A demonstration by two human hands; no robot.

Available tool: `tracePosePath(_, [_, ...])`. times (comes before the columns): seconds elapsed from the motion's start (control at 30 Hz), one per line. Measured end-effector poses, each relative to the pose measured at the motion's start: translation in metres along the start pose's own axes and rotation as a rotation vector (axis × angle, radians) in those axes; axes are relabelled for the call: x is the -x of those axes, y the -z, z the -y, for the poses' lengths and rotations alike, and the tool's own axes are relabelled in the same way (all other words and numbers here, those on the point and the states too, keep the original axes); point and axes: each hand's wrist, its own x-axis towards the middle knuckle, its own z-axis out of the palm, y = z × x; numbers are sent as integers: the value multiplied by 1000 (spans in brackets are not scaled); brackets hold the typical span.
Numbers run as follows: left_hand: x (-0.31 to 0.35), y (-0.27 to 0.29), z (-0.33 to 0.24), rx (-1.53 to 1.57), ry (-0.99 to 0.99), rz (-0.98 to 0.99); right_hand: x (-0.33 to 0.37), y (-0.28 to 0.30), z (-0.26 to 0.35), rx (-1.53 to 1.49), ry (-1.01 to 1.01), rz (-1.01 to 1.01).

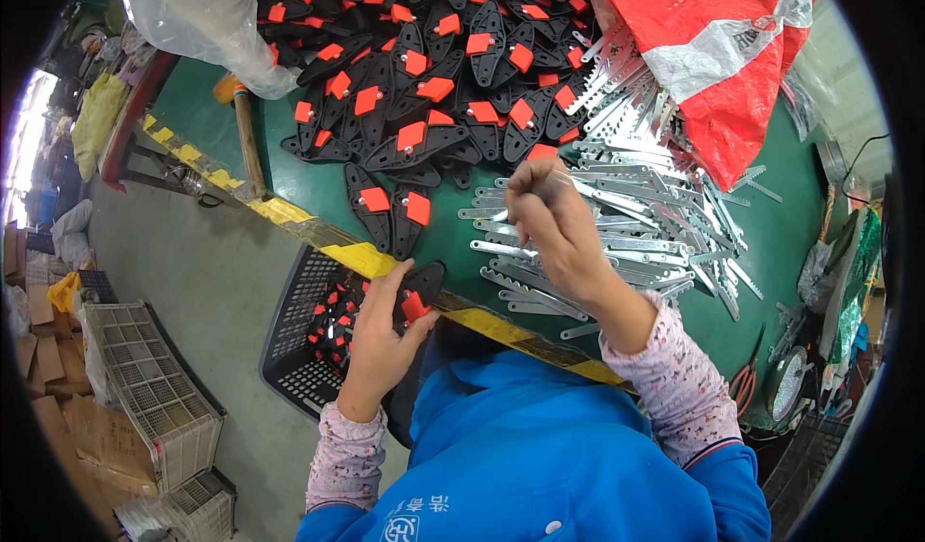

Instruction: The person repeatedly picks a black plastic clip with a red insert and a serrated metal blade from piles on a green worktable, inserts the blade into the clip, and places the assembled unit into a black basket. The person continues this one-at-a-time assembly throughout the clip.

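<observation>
At the table's near edge my left hand (383,335) is closed on a black plastic part with a red tab (424,280), thumb on one side and fingers on the other. My right hand (559,224) hovers over the loose pile of silver notched metal strips (636,243). Its fingers are curled in, and whatever they may pinch is hidden. Two more black parts with red tabs (369,201) lie just beyond my left hand. Farther back is a big heap of the same black parts (405,79).
A red and white bag (718,70) spills metal strips at the right. A hammer (249,142) and a clear plastic bag (198,17) lie at the left. Below the yellow-taped edge (289,216) stands a black basket (289,349) of parts. Red-handled scissors (744,383) are at far right.
</observation>
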Motion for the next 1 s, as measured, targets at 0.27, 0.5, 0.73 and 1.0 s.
tracePosePath(0.27, [0,9,2,95,-1,108,12,-16,14,-547,-130,79])
tracePosePath(0.5, [9,7,12,186,-19,94,10,-17,19,-546,-107,103])
tracePosePath(0.73, [5,5,0,72,-138,76,22,-37,19,-444,-222,304])
tracePosePath(1.0, [4,6,0,25,-125,-70,36,-65,2,-225,-54,356])
